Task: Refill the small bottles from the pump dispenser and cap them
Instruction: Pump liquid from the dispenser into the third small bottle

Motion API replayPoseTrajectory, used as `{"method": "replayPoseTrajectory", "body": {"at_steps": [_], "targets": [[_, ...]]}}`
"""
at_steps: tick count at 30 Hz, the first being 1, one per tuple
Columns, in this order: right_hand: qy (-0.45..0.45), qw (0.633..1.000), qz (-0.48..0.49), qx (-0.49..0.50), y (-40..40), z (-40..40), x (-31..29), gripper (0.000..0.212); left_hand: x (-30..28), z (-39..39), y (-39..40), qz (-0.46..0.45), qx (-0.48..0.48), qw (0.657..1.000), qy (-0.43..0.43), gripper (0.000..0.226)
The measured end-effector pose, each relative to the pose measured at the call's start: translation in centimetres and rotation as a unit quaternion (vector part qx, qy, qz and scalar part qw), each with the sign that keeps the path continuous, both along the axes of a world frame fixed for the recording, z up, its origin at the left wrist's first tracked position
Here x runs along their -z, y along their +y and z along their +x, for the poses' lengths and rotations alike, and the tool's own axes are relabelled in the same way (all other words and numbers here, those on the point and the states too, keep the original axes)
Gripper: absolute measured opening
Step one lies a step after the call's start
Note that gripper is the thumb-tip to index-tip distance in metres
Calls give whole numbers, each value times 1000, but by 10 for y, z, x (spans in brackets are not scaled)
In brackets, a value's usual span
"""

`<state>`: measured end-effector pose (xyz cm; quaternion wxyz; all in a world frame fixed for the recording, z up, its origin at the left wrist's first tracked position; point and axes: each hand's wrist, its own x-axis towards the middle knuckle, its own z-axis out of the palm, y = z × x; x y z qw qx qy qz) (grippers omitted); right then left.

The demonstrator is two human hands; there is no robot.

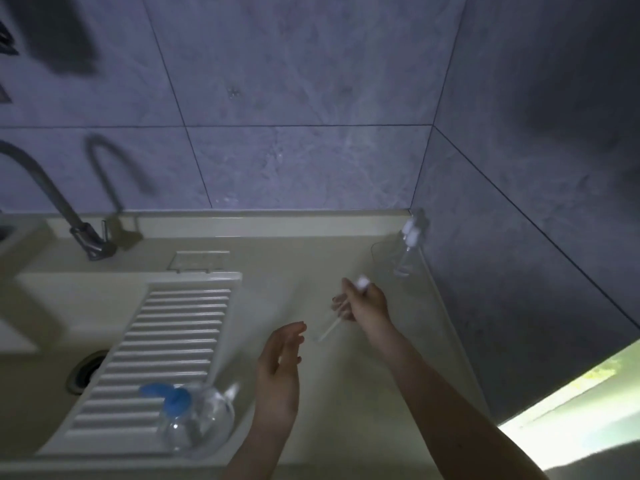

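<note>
So from my head cam: my right hand (363, 301) is out over the middle of the bench (311, 258), fingers curled round a small spray cap (362, 283), white head poking out the far side of my grip and its thin dip tube (329, 330) trailing down and to the left toward me. My left hand (278, 368) is just near-left of that, fingers straight and relaxed, holding nothing, palm turned toward the tube's free end.

The small bottles (408, 249) are parked in the far right corner against the wall, white tops on at least some of them, standing more or less upright. They lie far and right of my right hand, so that's the nearer hand for reaching them. The pump dispenser (194, 415), clear with a blue top, sits near-left on the ribbed drainboard (166, 344), closer to my left hand.

Honestly it's dim and smeary. I can't tell how many bottles are in that corner or whether any is open, and the clear plastic nearly vanishes against the bench. There's maybe a glassy outline just left of them, not sure. Faucet (69, 220) is far left.
</note>
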<state>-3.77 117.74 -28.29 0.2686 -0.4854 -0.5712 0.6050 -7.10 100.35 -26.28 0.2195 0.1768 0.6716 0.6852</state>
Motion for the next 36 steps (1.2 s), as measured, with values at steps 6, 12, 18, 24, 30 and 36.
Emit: {"method": "replayPoseTrajectory", "body": {"at_steps": [6,12,18,24,30,36], "targets": [[148,982,-111,24,-35,13,-33,36,-6,11,-24,-18,-34,998,54,34],[165,977,-131,-26,-98,21,-52,40,-31,23,-73,-20,1,999,36,80],[177,980,-90,15,-182,38,-76,33,-42,14,-146,31,76,996,22,27],[75,994,48,57,-288,28,-102,41,-46,-23,-246,92,94,990,47,3],[36,998,46,-5,-383,23,-98,43,-41,-54,-323,67,77,994,33,28],[18,985,170,18,-431,30,-82,36,-28,-56,-351,-12,120,989,-85,51]]}}
